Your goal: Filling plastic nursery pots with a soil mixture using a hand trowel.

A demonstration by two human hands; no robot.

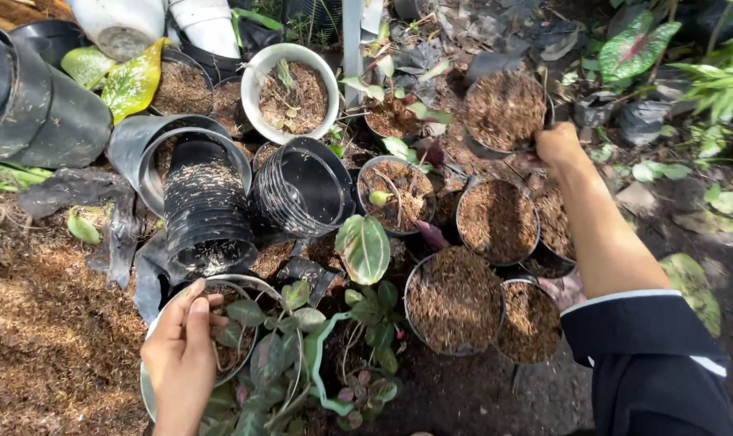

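My right hand (557, 147) reaches far out and grips the near rim of a black pot (505, 109) filled with brown coconut-husk soil. My left hand (182, 345) rests low at the left, fingers laid on the rim of a grey pot (235, 355) holding a small green-leaved plant (277, 339). Between the hands stand several black pots of the same brown soil, one at the centre (453, 300) and one behind it (497, 220).
Stacks of empty black pots (206, 202) lie on their sides at the left. A white pot (292, 90) with soil stands at the back. A variegated leaf (363, 247) rises mid-frame. Loose brown husk (51, 323) covers the ground at the left.
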